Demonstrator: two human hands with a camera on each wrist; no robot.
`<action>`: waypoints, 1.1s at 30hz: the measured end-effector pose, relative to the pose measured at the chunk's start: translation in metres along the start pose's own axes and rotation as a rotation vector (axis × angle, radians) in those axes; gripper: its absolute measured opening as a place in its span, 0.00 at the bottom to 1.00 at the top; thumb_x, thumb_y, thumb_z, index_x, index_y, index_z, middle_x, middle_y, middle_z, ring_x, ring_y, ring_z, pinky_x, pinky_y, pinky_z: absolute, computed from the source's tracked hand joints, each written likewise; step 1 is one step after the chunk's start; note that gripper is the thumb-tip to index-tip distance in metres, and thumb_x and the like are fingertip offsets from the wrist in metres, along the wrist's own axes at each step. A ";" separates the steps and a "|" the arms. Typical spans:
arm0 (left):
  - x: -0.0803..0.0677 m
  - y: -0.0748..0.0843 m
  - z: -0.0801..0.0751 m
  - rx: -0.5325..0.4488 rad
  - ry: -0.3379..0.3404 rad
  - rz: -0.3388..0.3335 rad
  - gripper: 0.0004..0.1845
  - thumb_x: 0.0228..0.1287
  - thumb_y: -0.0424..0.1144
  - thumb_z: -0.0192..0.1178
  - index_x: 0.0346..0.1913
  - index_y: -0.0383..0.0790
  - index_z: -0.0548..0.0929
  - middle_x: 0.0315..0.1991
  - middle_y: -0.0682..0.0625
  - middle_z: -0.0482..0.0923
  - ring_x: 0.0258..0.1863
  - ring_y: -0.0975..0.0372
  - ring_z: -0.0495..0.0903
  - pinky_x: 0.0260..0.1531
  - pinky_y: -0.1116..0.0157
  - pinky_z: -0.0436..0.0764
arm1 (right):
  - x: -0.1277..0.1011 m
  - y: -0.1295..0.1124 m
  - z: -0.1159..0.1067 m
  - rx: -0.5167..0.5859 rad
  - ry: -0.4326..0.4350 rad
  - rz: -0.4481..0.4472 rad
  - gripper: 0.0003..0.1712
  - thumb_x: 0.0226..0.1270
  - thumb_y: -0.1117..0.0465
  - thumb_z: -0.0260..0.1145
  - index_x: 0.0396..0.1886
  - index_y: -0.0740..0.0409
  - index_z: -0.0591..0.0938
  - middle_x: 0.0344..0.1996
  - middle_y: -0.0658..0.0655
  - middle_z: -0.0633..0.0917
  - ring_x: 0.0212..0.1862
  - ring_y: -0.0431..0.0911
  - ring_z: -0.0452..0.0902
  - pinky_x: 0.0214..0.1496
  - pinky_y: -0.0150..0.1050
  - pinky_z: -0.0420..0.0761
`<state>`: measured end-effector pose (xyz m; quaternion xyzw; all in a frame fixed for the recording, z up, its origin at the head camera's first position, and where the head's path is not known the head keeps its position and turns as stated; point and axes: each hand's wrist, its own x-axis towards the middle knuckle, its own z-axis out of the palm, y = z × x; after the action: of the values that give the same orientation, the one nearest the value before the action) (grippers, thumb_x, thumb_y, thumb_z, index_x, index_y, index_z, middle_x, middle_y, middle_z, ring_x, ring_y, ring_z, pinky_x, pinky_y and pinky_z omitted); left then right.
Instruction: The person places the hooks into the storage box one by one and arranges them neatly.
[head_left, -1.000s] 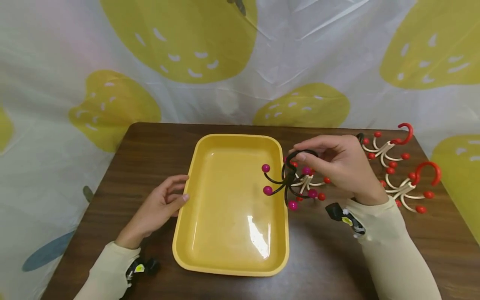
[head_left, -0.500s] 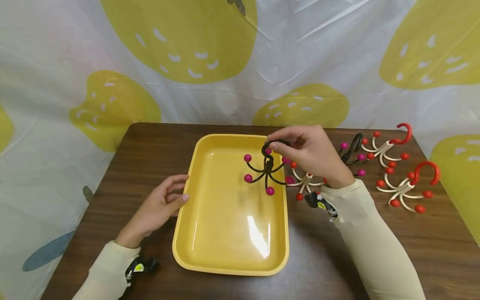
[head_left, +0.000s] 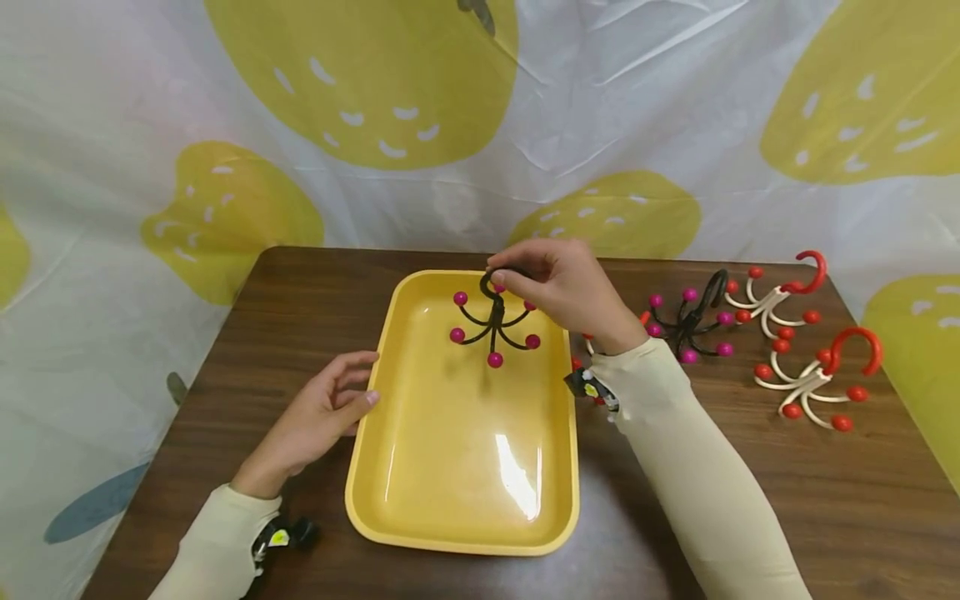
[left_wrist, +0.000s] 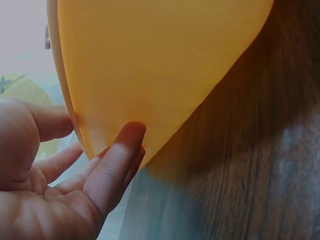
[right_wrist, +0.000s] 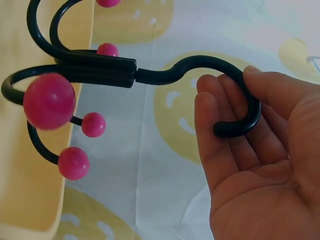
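My right hand (head_left: 558, 287) pinches the top hook of a black multi-arm hanger hook with pink ball tips (head_left: 493, 321) and holds it in the air over the far part of the yellow tray (head_left: 390, 467). The right wrist view shows the black hook (right_wrist: 235, 107) curled round my fingers (right_wrist: 220, 130), its pink-tipped arms (right_wrist: 50, 100) out to the left. My left hand (head_left: 318, 412) rests on the table with straight fingers (left_wrist: 115, 165) touching the tray's left wall (left_wrist: 150, 75).
A second black hook with pink tips (head_left: 686, 321) lies on the brown table (head_left: 825, 500) right of the tray. Two white hooks with red tips (head_left: 776, 296) (head_left: 817, 375) lie at the far right. A strawberry-print sheet (head_left: 360, 100) hangs behind.
My right hand has carried the black pink-tipped hook leftward and away from me, from the tray's right edge to over its far part. The left hand has stayed put.
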<state>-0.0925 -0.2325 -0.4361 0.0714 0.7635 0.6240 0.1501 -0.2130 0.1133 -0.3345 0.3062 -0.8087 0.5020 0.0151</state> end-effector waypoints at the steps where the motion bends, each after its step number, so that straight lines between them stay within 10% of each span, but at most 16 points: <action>1: 0.000 0.000 0.000 -0.001 0.001 -0.001 0.30 0.81 0.36 0.58 0.79 0.40 0.62 0.72 0.31 0.71 0.62 0.43 0.83 0.43 0.56 0.92 | 0.003 0.001 0.002 -0.001 -0.005 -0.003 0.10 0.72 0.60 0.74 0.50 0.56 0.92 0.45 0.54 0.93 0.38 0.46 0.91 0.35 0.30 0.85; 33: 0.004 -0.006 -0.007 0.009 0.004 -0.026 0.30 0.81 0.38 0.59 0.79 0.42 0.62 0.72 0.31 0.71 0.59 0.44 0.85 0.44 0.55 0.92 | 0.068 0.037 0.058 0.000 -0.037 0.095 0.12 0.69 0.60 0.76 0.48 0.60 0.92 0.42 0.55 0.94 0.42 0.45 0.91 0.46 0.38 0.89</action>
<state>-0.0982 -0.2387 -0.4415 0.0607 0.7674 0.6188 0.1563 -0.2705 0.0445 -0.3698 0.2767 -0.8224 0.4965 -0.0240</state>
